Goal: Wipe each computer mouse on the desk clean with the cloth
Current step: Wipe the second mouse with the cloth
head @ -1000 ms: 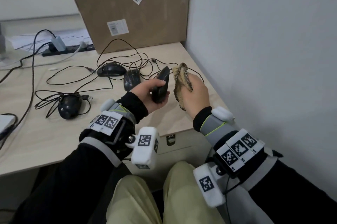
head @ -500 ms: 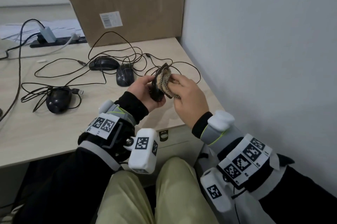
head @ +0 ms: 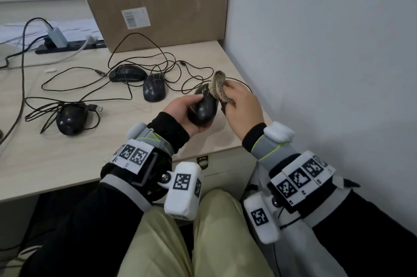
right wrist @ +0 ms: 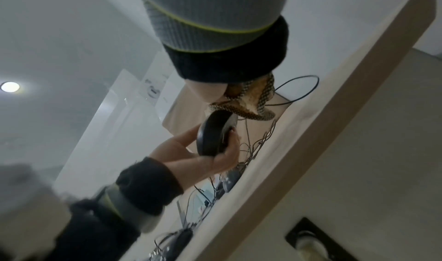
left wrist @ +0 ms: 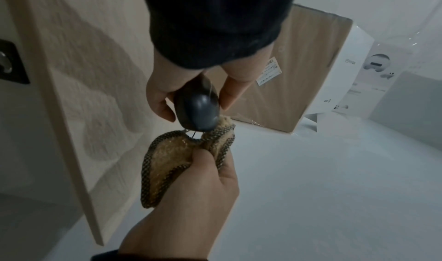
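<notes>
A black mouse (head: 203, 107) is held up above the near right corner of the table (head: 67, 155), gripped around its sides by the left hand (head: 180, 112), while the bunched tan cloth (head: 218, 87), clutched in the curled fingers of the right hand (head: 242, 107), touches what seems to be the mouse's far, cable end. Three more black mice lie on the table to the left among tangled cables: one (head: 154, 90) just beyond the hands, one (head: 127, 73) behind it, one (head: 71, 120) further left. A cardboard box (head: 158, 3) stands at the back against the wall.
</notes>
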`<control>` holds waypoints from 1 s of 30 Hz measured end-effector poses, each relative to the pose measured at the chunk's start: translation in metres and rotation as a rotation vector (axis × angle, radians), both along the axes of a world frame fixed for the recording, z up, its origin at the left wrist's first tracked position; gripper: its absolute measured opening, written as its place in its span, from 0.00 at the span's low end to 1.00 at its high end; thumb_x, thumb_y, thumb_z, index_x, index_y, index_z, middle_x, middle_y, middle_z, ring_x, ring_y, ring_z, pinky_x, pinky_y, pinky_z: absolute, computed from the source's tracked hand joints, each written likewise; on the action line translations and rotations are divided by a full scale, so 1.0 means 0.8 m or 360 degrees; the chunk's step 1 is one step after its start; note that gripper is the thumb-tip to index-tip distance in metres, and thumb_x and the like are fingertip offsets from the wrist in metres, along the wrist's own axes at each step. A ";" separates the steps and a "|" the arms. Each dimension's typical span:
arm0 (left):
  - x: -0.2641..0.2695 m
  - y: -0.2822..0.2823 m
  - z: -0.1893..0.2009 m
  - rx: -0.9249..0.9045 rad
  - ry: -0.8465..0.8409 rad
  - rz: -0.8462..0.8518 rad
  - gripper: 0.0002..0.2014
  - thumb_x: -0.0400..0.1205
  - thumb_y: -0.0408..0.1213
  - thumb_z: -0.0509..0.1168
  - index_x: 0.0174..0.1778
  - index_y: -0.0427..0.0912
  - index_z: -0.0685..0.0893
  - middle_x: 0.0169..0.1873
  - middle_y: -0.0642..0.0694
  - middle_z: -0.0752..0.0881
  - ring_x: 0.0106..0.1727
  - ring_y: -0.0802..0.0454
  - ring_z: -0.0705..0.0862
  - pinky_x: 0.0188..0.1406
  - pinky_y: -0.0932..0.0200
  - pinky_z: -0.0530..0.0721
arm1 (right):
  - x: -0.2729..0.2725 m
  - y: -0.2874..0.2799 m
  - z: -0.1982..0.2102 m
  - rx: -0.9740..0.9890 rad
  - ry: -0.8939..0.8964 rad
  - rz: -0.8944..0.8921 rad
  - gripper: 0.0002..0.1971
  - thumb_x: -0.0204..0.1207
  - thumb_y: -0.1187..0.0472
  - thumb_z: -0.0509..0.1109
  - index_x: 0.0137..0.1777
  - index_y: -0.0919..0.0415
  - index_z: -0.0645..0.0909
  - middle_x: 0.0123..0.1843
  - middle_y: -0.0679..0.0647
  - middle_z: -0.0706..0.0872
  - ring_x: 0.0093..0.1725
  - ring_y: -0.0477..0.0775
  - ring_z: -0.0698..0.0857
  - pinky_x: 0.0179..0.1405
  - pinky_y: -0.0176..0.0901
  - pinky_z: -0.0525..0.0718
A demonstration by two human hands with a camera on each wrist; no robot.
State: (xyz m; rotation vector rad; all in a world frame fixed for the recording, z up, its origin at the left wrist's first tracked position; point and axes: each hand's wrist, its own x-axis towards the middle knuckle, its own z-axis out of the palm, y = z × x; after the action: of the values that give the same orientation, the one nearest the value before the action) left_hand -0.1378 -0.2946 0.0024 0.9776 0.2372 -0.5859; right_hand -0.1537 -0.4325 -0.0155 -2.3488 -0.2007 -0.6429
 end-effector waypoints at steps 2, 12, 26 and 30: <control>0.001 -0.001 0.001 -0.0060 -0.0007 0.0054 0.09 0.84 0.41 0.56 0.50 0.41 0.78 0.45 0.41 0.82 0.45 0.46 0.81 0.50 0.51 0.79 | -0.011 0.002 -0.006 -0.0076 -0.0014 0.0045 0.24 0.64 0.74 0.58 0.58 0.61 0.84 0.65 0.56 0.83 0.58 0.64 0.81 0.55 0.50 0.81; -0.002 -0.002 -0.019 -0.0006 -0.0089 -0.0014 0.14 0.87 0.40 0.50 0.54 0.40 0.80 0.46 0.41 0.85 0.46 0.47 0.84 0.46 0.50 0.82 | -0.016 0.006 0.000 -0.0234 0.0039 -0.0075 0.26 0.61 0.69 0.54 0.58 0.60 0.84 0.67 0.55 0.81 0.55 0.68 0.81 0.50 0.52 0.83; -0.007 0.002 -0.039 -0.0011 -0.0045 0.0074 0.15 0.87 0.37 0.50 0.61 0.35 0.78 0.59 0.34 0.81 0.56 0.39 0.81 0.66 0.40 0.76 | -0.008 0.011 -0.004 -0.0362 0.0362 0.0005 0.26 0.68 0.72 0.58 0.64 0.56 0.81 0.72 0.53 0.76 0.64 0.66 0.77 0.60 0.54 0.78; -0.008 0.004 -0.050 -0.0094 -0.0056 0.0112 0.18 0.87 0.37 0.48 0.69 0.34 0.74 0.65 0.32 0.79 0.63 0.37 0.79 0.72 0.36 0.71 | -0.006 0.013 0.002 -0.0406 0.0431 0.0061 0.24 0.69 0.72 0.59 0.63 0.56 0.82 0.73 0.52 0.75 0.68 0.62 0.76 0.62 0.49 0.77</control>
State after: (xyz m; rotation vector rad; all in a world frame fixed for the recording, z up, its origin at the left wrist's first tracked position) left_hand -0.1439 -0.2916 -0.0375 0.9185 0.2207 -0.5081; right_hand -0.1581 -0.4223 -0.0141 -2.6393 -0.2147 -0.2877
